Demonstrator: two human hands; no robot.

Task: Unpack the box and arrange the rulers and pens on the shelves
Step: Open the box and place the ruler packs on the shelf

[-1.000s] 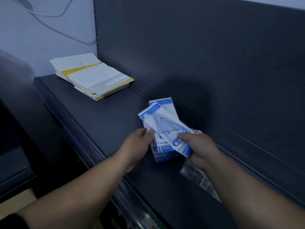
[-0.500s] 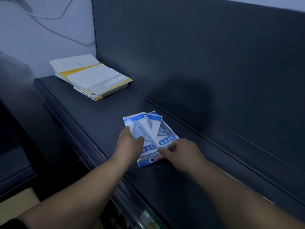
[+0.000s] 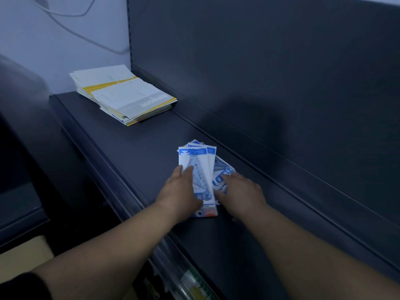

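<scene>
Several blue-and-white ruler packs [image 3: 200, 167], each showing a clear triangular ruler, lie fanned out on the dark shelf [image 3: 134, 152]. My left hand [image 3: 180, 191] rests flat on the left packs, fingers pressing the top one. My right hand [image 3: 240, 190] lies on the right packs, fingers spread over them. The lower parts of the packs are hidden under both hands.
A stack of white and yellow booklets [image 3: 123, 94] lies at the shelf's far left end. The dark back panel [image 3: 270, 72] rises behind the shelf. A raised front lip [image 3: 104, 161] runs along its near edge. Packaged goods [image 3: 192, 282] show on the shelf below.
The packs, held up in both hands a second ago, now lie on the shelf. Both hands have come down on them and are pushing the fanned packs closer together.
</scene>
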